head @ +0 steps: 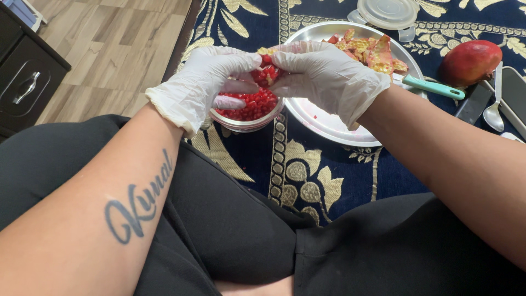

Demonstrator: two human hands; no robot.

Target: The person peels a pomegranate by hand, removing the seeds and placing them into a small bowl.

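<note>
We are seated on the floor, on a dark blue rug (329,181) patterned with gold leaves, with pale wood flooring (115,49) beyond its edge and a dark cabinet (27,77) at the far left. Our legs in black fabric fill the bottom of the view. Both hands wear thin white gloves. Our left hand (205,79) and right hand (326,74) meet over a small clear bowl (246,123) heaped with red pomegranate seeds (246,105); between them we pinch a broken pomegranate piece (267,74), the fingers of both hands curled narrowly around it, so that it sits directly above the bowl, which seems why it is held so low and close: loosened seeds drop straight in. One finger of our left hand dips at the bowl's rim. Just behind the bowl, partly under our right hand, lies a round metal plate (323,123) that carries a pile of yellow-and-red peel scraps (370,52) at its far side, kept apart from the clean seeds. Against the plate's right edge lies a tool with a teal handle (433,86), its blade hidden from us. Further right a whole pomegranate (470,61) rests on the rug, with a metal spoon (494,112) just beside it and a dark flat object at the frame edge that we cannot identify. A clear plastic lid (388,12) sits beyond the plate.
</note>
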